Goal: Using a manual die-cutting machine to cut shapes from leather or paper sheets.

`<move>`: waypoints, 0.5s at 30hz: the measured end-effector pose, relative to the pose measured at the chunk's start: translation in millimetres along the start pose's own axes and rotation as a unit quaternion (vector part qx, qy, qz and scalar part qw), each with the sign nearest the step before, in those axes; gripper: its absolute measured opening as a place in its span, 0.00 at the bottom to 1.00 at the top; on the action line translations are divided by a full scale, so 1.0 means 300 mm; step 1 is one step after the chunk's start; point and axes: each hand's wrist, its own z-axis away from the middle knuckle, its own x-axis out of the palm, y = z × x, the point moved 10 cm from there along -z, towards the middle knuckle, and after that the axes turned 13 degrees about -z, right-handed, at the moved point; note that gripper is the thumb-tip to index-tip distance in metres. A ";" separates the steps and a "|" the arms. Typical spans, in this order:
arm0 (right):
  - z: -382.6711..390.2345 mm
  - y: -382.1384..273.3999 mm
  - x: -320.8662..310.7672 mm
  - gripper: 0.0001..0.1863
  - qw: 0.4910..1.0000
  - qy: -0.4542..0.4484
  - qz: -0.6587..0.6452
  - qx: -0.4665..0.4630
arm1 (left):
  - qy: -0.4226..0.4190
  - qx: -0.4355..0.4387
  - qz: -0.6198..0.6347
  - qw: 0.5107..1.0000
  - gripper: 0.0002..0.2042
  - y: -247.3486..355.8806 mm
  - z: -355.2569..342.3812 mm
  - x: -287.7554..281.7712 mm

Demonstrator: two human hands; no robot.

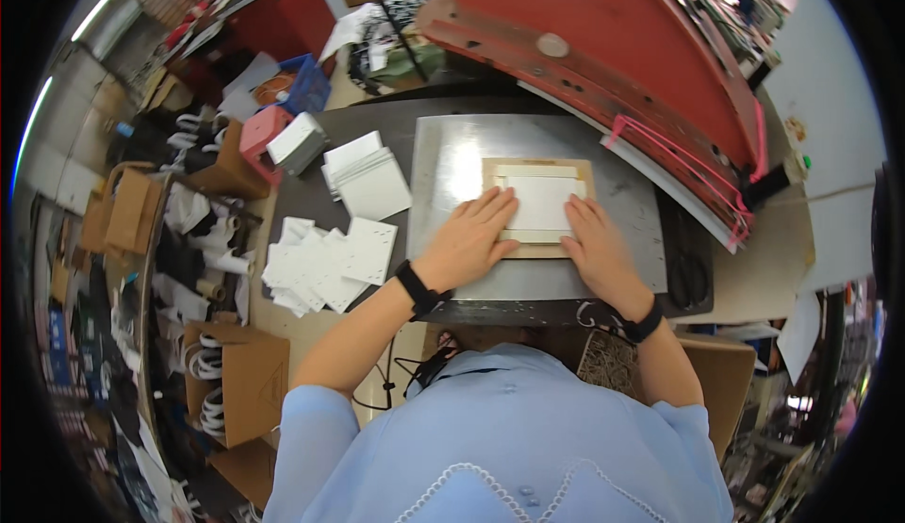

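A white rectangular sheet (545, 204) lies inside a flat tan frame (535, 252) on a silvery metal plate (451, 160). My left hand (471, 237) rests flat at the sheet's left edge, fingers stretched toward its far side. On the right edge lies my right hand (600, 245), its fingers also extended and pressing on sheet and frame. Neither hand is wrapped around anything. Left of the plate sit a neat stack of white cards (370, 182), a loose spread of white pieces with small holes (320, 264), and another small stack (297, 143).
A large red machine head (584, 24) with a pink cord (681, 167) slants over the far right of the dark table. Black-handled scissors (688, 278) lie by the plate's right edge. A pink box (263, 132) and a blue crate (306, 88) stand far left; cardboard boxes (253, 377) are lower left.
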 end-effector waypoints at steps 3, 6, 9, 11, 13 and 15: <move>-0.007 0.012 -0.039 0.27 0.998 0.019 -0.052 0.001 | 0.045 -0.066 0.096 0.992 0.29 -0.082 0.025 -0.096; -0.015 -0.037 -0.147 0.25 0.995 0.092 -0.046 0.011 | 0.122 -0.138 0.034 0.982 0.25 -0.263 0.105 -0.185; 0.015 -0.059 -0.230 0.24 0.986 0.131 -0.090 0.059 | 0.063 -0.298 -0.074 0.949 0.26 -0.551 0.254 -0.197; 0.039 -0.058 -0.236 0.21 0.976 0.139 -0.141 0.092 | 0.021 -0.386 -0.114 0.915 0.30 -0.669 0.348 -0.199; 0.065 -0.053 -0.205 0.19 0.969 0.128 -0.178 0.110 | -0.042 -0.460 -0.109 0.880 0.33 -0.719 0.413 -0.192; 0.070 -0.069 -0.172 0.18 0.966 0.112 -0.203 0.112 | -0.029 -0.453 -0.102 0.885 0.36 -0.717 0.429 -0.173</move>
